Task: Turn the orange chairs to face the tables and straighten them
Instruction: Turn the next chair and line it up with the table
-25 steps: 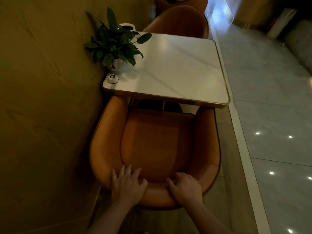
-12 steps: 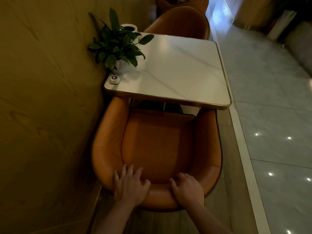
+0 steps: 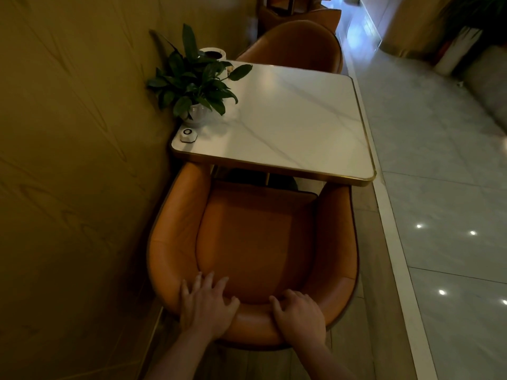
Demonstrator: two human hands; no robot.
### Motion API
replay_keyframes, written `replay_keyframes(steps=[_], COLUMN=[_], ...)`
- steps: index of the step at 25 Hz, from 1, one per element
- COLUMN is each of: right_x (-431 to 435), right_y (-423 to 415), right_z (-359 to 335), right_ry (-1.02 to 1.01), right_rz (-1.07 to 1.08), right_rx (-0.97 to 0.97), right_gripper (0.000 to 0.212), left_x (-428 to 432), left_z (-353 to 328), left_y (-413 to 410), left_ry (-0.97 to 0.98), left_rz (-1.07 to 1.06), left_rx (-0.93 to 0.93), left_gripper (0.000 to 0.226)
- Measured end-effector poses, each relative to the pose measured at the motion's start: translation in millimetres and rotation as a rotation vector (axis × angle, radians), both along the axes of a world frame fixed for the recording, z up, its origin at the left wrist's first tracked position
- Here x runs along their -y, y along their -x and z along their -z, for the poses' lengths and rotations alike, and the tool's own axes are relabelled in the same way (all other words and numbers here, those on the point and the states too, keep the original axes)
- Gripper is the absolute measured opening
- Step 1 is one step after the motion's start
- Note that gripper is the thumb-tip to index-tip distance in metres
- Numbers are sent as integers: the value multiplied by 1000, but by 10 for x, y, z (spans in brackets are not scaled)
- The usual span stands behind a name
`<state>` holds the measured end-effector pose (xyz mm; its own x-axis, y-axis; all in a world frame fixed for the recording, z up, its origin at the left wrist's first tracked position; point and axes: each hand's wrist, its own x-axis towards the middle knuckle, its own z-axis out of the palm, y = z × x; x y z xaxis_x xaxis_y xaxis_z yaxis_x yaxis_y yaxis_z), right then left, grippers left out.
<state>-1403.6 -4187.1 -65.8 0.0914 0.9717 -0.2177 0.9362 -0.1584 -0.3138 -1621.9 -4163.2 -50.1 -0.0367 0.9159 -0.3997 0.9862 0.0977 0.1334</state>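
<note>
Head view: the left hand (image 3: pixel 205 305) lies flat, fingers spread, on the padded top rim of the orange tub chair (image 3: pixel 255 237) at 6 o'clock. The right hand (image 3: pixel 299 314), just beside it, curls its fingers over the same rim. The chair faces the marble worktop (image 3: pixel 301 119) at 12 o'clock, its arm tips at the near edge. It looks heavy, its leather smooth and yielding, so the firm back rim is likely the best hold. A second orange chair (image 3: pixel 296 45) stands beyond the worktop.

A potted plant (image 3: pixel 194 86) stands beside a white call button (image 3: pixel 188 135).
</note>
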Motion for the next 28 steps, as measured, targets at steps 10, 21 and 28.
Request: replay_keyframes(steps=[10,21,28], right_x=[45,49,58], right_y=[-11,48,-13], right_z=[58,73,14], right_ry=[-45,-60,-16], right_rz=[-21,-5,-3], right_rx=[-26,-4,-12], right_gripper=[44,48,58], left_x=[-11,0,15], left_z=[73,3,3], left_y=[44,61,15], left_ry=[7,39,117], left_rz=[2,10,66], left_rx=[-7,-51,-119], left_gripper=[85,80,74])
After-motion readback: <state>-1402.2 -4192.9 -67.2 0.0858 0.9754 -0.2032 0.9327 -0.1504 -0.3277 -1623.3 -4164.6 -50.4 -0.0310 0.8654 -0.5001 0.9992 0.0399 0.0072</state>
